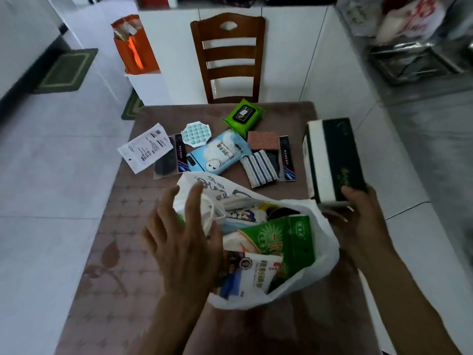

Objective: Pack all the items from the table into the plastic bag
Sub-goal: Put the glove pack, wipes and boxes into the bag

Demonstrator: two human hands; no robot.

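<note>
A white plastic bag (325,242) lies open on the table (122,252), with several packets inside, among them a green carton (294,242). My left hand (184,242) rests with spread fingers on the bag's left rim. My right hand (363,216) grips the near end of a dark green and white box (330,160), held above the table to the right of the bag. Behind the bag lie a blue wipes pack (220,152), a green wipes pack (244,115), a round teal bubble toy (195,134), striped cloths (259,169), a white paper card (144,147) and dark flat packets (288,157).
A wooden chair (227,55) stands at the table's far edge. An orange paper bag (134,47) sits on a white stand at the back left. A counter with a metal rack (414,62) runs along the right. White tiled floor lies to the left.
</note>
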